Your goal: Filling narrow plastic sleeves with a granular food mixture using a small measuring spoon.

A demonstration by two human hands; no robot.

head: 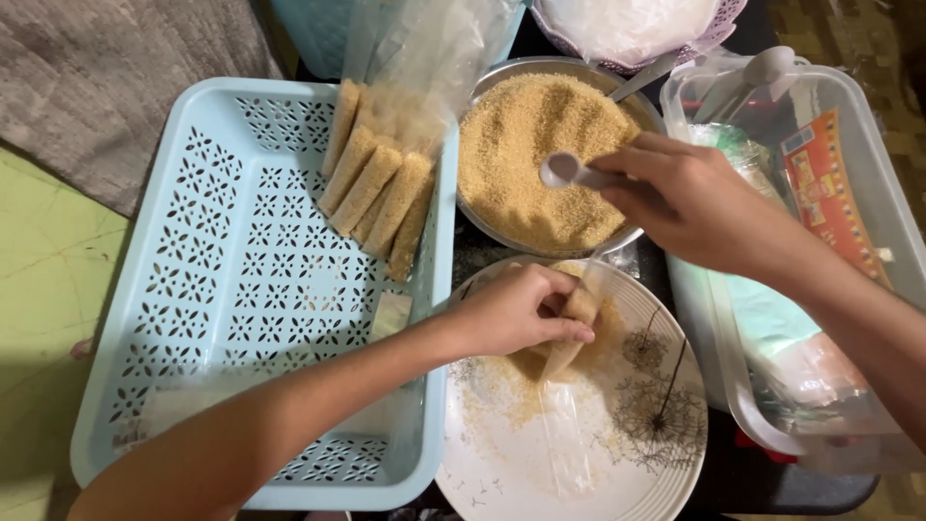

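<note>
Left hand: the left hand (pixel 516 311) is closed around the mouth of a narrow clear plastic sleeve (pixel 564 386), pinching it open over the white round plate with a dandelion print (pixel 666 425); the sleeve's lower part lies flat along the plate.
Right hand: the right hand (pixel 690 203) grips the handle of a small white plastic measuring spoon (pixel 561 171), bowl up, held over the round metal bowl (pixel 492 87).
Filling: golden-brown coarse crumbs (pixel 526 145) fill the metal bowl; a scatter of the same crumbs lies on the plate around the sleeve.
Finished pieces: several filled crumb sticks in clear sleeves (pixel 376 188) lean in a row against the far right corner of the light blue perforated plastic tray (pixel 231 289).
Surroundings: a clear plastic storage tub (pixel 849 174) holding packets stands to the right, touching or just beside the plate.
Step in hand: this looks like scooping, the spoon between bowl and sleeve; whether it is loaded is hard to tell, since the bowl of it looks pale.
Next move calls for: carrying the spoon level to the pinched mouth and tipping it in without spilling, while the left hand holds the opening wide and upright.
</note>
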